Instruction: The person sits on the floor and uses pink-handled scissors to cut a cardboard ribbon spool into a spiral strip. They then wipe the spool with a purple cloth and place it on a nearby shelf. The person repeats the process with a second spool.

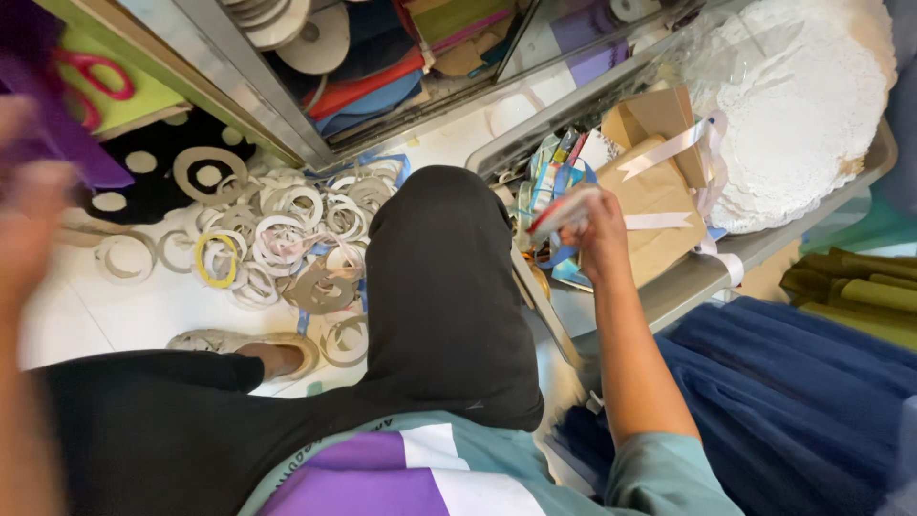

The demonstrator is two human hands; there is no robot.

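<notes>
While the left hand (pixel 33 215) blurs — right hand (pixel 600 229), slim red-and-white strip (pixel 559 215) pointing left, slightly down.

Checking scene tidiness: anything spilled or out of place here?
Yes. A heap of empty cardboard tape rings lies scattered on the white floor beside the knee. The right hand holds a blurred red-and-white item over a cluttered tray.

The right hand (pixel 600 232) is raised ahead of the body on a bare forearm that is stretched forward from a teal short sleeve. Its fingers are curled shut around a thin, blurred red and white strip (pixel 564 212), with the knuckles turned upward. The left hand (pixel 31 229) is lifted at the left edge of the view, heavily blurred, so its fingers cannot be made out.
</notes>
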